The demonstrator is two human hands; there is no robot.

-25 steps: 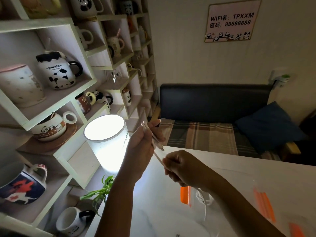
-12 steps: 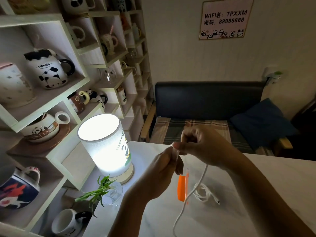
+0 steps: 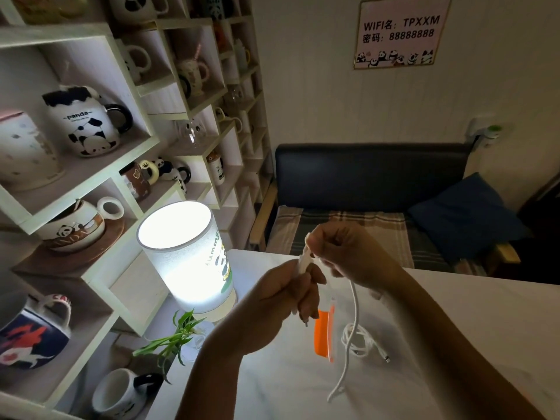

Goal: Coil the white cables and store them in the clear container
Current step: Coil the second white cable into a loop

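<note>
a thin white cable (image 3: 354, 301) is pinched above the pale counter (image 3: 454, 313) by both raised hands: the left hand (image 3: 281, 294) is clenched on its end, the right hand (image 3: 348, 253) grips it just above. the slack hangs to the counter beside a second loosely coiled white cable (image 3: 359, 344) and an orange-edged clear container (image 3: 325, 334).

- Left hand (image 3: 281, 295): bare, with no glove, ring or bracelet showing; a few fingernails catch the light at the fingertips.
- Right hand (image 3: 348, 253): bare too, no ring or wristband to be seen.
- Both forearms are uncovered up to the lower edge of the view; no sleeve, cuff or watch shows on either.
</note>
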